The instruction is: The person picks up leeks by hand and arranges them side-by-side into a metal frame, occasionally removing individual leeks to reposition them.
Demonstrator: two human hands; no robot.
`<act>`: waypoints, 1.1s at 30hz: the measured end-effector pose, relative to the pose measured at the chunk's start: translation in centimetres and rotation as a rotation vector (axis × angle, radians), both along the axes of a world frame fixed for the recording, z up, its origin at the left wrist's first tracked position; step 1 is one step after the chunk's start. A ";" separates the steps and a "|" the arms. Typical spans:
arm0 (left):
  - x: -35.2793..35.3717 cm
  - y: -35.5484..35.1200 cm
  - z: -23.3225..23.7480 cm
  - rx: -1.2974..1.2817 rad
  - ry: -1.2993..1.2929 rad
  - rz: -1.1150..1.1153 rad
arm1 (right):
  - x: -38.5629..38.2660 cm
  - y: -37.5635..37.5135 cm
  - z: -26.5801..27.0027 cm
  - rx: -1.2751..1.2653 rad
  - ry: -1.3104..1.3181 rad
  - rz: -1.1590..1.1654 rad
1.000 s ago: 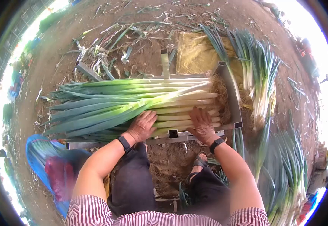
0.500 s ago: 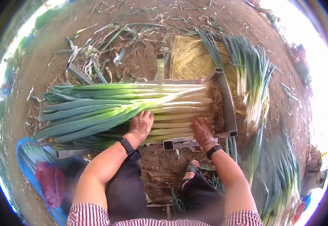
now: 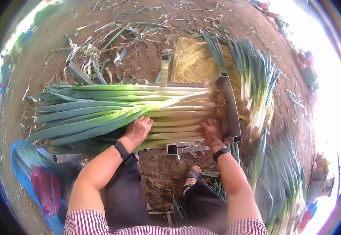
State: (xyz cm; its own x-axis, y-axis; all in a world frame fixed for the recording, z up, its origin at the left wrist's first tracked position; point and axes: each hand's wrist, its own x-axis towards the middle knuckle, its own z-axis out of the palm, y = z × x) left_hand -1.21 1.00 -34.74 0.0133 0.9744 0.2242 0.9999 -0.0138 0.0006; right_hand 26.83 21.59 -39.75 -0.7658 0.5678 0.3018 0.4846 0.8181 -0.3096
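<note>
A thick layer of long green onions [image 3: 170, 113] lies across a metal frame [image 3: 233, 109], with dark green leaves to the left and roots against the frame's right end plate. My left hand [image 3: 140, 128] rests on the near side of the stalks, where green turns to white, its fingertips partly hidden at the leaves. Nearer the roots, my right hand [image 3: 211, 131] presses on the white stalks with its fingers bent over them. Whether the fingers of either hand close round a stalk is hidden.
More green onions [image 3: 256, 78] lie on a yellow sheet [image 3: 192, 60] at the upper right, and another pile [image 3: 282, 184] at the lower right. A blue bag [image 3: 19, 164] with a red bundle [image 3: 45, 190] is at the lower left. Loose leaves litter the soil.
The whole view has shifted slightly, so the frame and onions appear a little further left. Both hands stay on the stalks in nearly the same places.
</note>
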 end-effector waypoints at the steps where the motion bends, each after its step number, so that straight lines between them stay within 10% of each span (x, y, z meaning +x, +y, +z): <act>1: 0.0 0.1 -0.1 -0.013 -0.003 0.015 | -0.1 0.3 -0.5 -0.028 0.000 -0.016; 20: 1.1 -0.4 0.8 0.197 -0.116 0.007 | -8.0 -3.7 2.6 0.069 -0.120 0.069; 33: 0.2 0.1 -0.5 -0.161 -0.228 0.114 | -8.8 -4.0 3.1 -0.039 -0.130 0.025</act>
